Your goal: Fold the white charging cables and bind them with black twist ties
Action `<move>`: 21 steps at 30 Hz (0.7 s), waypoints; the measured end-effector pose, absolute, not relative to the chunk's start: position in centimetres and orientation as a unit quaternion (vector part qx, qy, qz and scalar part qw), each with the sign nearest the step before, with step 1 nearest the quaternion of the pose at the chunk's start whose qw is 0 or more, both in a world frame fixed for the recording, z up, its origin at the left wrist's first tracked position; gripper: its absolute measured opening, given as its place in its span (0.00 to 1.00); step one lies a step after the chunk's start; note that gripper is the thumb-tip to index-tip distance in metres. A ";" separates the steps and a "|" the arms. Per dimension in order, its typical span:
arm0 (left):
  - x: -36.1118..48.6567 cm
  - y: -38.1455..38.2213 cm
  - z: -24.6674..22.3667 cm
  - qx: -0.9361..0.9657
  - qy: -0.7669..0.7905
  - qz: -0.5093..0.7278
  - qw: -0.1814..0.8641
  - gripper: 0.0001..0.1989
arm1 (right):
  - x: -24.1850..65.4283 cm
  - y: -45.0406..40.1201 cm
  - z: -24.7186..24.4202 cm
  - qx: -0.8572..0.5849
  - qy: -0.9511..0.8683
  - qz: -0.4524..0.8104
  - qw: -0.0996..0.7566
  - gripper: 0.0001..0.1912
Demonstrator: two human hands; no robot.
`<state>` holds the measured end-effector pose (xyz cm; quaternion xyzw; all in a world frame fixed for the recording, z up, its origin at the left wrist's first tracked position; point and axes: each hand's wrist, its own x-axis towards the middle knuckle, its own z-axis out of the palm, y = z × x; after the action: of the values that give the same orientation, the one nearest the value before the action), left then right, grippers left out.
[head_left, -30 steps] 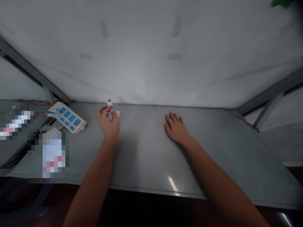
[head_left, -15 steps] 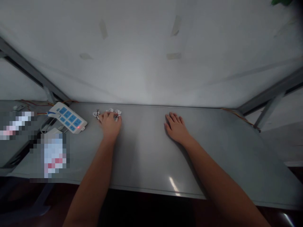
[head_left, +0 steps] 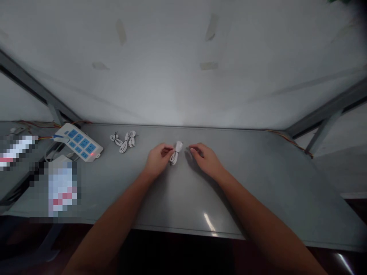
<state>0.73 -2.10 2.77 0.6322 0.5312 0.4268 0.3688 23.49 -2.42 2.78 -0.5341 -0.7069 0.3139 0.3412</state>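
My left hand [head_left: 156, 158] pinches a small coiled white cable bundle [head_left: 176, 152], tied at its middle, just above the grey table [head_left: 183, 191]. Just right of the bundle, my right hand [head_left: 205, 158] hovers with its fingers curled toward it, apart from it by a small gap. Further left near the back edge lie more coiled white cable bundles [head_left: 124, 139], untouched.
A white power strip [head_left: 78, 141] with blue sockets and a red light sits at the back left. Blurred-out items lie at the left edge. A grey wall rises right behind the table, with slanted metal frame bars [head_left: 323, 114] at both sides.
My left hand left the pile of bundles at the back left and carried one bundle right to the table's middle. My right hand lifted off the table and moved left toward it.
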 end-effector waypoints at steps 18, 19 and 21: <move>0.5 -3.9 2.9 0.876 0.324 0.357 -0.009 0.15 | 22.1 -3.5 3.8 -0.398 -0.396 0.729 0.391 0.18; 0.3 -4.0 2.8 0.881 0.322 0.346 -0.019 0.17 | 22.2 -3.5 3.8 -0.398 -0.391 0.733 0.390 0.18; 0.2 -4.0 2.8 0.889 0.317 0.329 -0.036 0.20 | 22.3 -3.4 3.8 -0.395 -0.386 0.739 0.386 0.19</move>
<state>0.16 -4.02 2.78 0.8890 0.3167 0.3289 -0.0357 22.33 -3.44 3.78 -0.3953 -0.3859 0.7389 0.3859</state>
